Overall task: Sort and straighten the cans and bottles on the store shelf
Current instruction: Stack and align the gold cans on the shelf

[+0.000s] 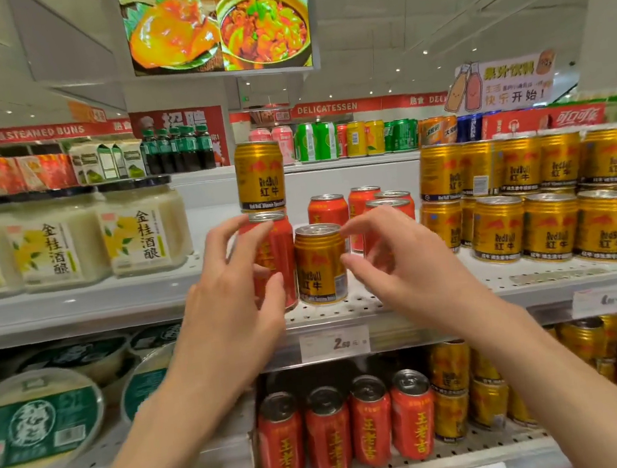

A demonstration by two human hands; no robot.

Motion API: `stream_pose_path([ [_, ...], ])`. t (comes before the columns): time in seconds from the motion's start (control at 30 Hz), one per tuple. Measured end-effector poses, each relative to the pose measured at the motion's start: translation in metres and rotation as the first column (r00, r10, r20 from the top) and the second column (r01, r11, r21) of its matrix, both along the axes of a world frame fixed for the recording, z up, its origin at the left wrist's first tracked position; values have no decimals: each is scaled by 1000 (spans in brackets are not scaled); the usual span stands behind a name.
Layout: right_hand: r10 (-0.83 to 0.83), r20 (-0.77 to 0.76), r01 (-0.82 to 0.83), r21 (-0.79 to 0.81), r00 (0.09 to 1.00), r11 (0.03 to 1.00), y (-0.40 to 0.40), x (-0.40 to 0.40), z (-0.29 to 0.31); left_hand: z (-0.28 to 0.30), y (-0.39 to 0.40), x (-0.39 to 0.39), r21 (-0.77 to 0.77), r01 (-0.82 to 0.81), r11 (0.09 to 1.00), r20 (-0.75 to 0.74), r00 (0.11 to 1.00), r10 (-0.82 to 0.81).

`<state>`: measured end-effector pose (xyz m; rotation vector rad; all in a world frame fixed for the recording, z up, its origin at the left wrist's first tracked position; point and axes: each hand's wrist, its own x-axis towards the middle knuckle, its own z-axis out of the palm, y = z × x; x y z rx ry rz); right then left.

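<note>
On the middle shelf (349, 309) a red herbal tea can (283, 261) stands at the front with a gold Red Bull can (260, 175) stacked on top of it. My left hand (234, 284) wraps this red can from the left, index finger at its top rim and thumb across its front. A second gold Red Bull can (321, 263) stands just right of it. My right hand (398, 261) hovers at that can's right side, fingers spread, fingertips at its edge. More red cans (329, 209) stand behind.
Stacked gold Red Bull cans (544, 200) fill the shelf to the right. Jars of rice wine (140, 229) stand to the left. Below are red cans (350, 426), more gold cans (456, 391) and round tubs (36, 423). A price tag (334, 344) hangs on the shelf edge.
</note>
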<state>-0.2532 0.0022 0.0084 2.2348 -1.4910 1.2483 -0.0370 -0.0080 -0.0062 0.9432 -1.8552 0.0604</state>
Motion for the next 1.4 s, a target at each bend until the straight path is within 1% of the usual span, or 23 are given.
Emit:
stream_pose_path([
  [0.07, -12, -86, 12, 4, 996, 1000, -12, 7, 9, 7, -7, 2, 20, -6, 1000, 25, 1000, 5],
  [0.13, -19, -147, 28, 58, 989, 998, -21, 11, 14, 8, -14, 4, 50, -4, 999, 49, 999, 1],
  [0.2, -15, -162, 31, 99, 987, 995, -26, 13, 15, 7, -18, 7, 56, 0, 998, 61, 998, -4],
  [0.27, -17, -141, 32, 103, 990, 994, -28, 13, 14, 4, -20, 9, 47, 10, 999, 56, 998, -13],
  [0.37, -18, -88, 27, 110, 996, 994, -25, 11, 14, 2, -20, 10, 50, 27, 998, 56, 998, -30],
  [0.47, 1, -18, 1, 117, 1000, 993, -22, 6, 17, -1, -18, 11, 40, 30, 999, 86, 996, -33],
  [0.53, 13, 49, -18, 106, 999, 994, -19, 2, 16, -5, -16, 10, 23, 46, 999, 93, 995, -48],
  [0.6, 43, 174, -67, 133, 984, 989, -16, -2, 10, -13, -11, 7, 28, 75, 997, 78, 994, -77],
  [0.7, 91, 422, -181, 178, 902, 967, -6, -5, -1, -29, -6, 0, 70, 139, 988, 41, 989, -142],
  [0.8, 136, 546, -256, 150, 827, 955, 10, -5, -8, -41, -2, -7, 115, 210, 971, 3, 977, -212],
  [0.9, 142, 649, -302, 141, 747, 943, 24, -7, -14, -46, 1, -17, 123, 269, 955, -50, 963, -265],
  [0.97, 120, 682, -295, 146, 721, 944, 30, -13, -17, -48, 3, -24, 123, 301, 946, -82, 953, -293],
  [1.03, 101, 692, -280, 151, 715, 948, 36, -22, -19, -49, 5, -35, 131, 332, 934, -103, 942, -321],
  [1.17, 93, 713, -284, 155, 695, 946, 49, -49, -21, -50, 12, -65, 134, 357, 924, -112, 932, -344],
  [1.3, 104, 716, -294, 146, 691, 944, 54, -95, -21, -50, 19, -111, 129, 353, 927, -125, 933, -337],
  [1.4, 113, 717, -286, 126, 688, 950, 59, -143, -18, -48, 25, -160, 118, 347, 930, -128, 935, -332],
])
